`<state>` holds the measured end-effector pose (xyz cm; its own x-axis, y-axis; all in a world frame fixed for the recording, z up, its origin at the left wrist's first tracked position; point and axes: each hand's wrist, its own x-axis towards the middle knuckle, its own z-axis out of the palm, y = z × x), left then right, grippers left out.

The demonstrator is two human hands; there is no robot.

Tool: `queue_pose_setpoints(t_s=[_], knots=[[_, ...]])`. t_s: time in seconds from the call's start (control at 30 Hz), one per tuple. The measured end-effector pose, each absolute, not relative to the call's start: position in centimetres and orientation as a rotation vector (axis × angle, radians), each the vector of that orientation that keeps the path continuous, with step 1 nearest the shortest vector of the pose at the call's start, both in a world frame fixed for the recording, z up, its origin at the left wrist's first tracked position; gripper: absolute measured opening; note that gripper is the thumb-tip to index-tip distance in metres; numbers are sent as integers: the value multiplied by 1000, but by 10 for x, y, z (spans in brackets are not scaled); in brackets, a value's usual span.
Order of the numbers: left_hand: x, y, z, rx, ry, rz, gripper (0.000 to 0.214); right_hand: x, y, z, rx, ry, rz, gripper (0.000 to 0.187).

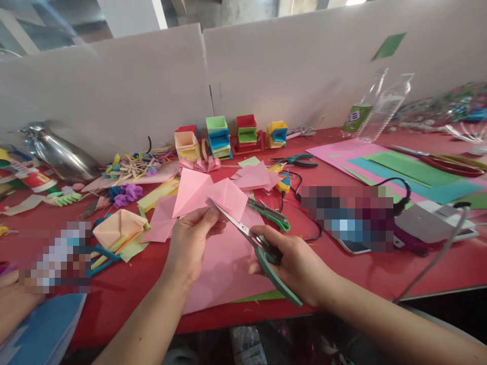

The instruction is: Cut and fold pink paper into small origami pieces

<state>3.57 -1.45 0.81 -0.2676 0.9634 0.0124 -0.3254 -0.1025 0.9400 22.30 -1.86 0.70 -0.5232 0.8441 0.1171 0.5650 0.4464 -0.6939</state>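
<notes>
My left hand (192,238) pinches the lower edge of a folded pink paper (207,195) and holds it up over the red table (380,268). My right hand (294,266) grips green-handled scissors (262,248), fingers through the loops. The blades point up and left, and their tips touch the pink paper near my left thumb. A larger pink sheet (224,268) lies flat under both hands.
Small coloured paper boxes (230,137) stand at the back by a white partition (152,86). Paper scraps, sticks and purple flowers (127,192) lie left. Coloured sheets (403,170), a plastic bottle (365,106), another scissors (272,213) and cables lie right. Another person's hand (11,304) is at the far left.
</notes>
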Motion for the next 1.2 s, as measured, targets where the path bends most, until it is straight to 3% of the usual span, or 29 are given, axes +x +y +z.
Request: queue_pose_setpoints(t_s=[0.77, 1.0, 1.2], knots=[[37, -12, 6, 765, 1074, 1591, 16, 220, -13, 4, -1235, -2140, 744, 35], [31, -7, 3, 764, 1153, 1596, 19, 231, 23, 11, -1765, -2096, 349, 40], [33, -5, -3, 932, 1258, 1482, 21, 233, 37, 22, -2004, -2394, -81, 28]])
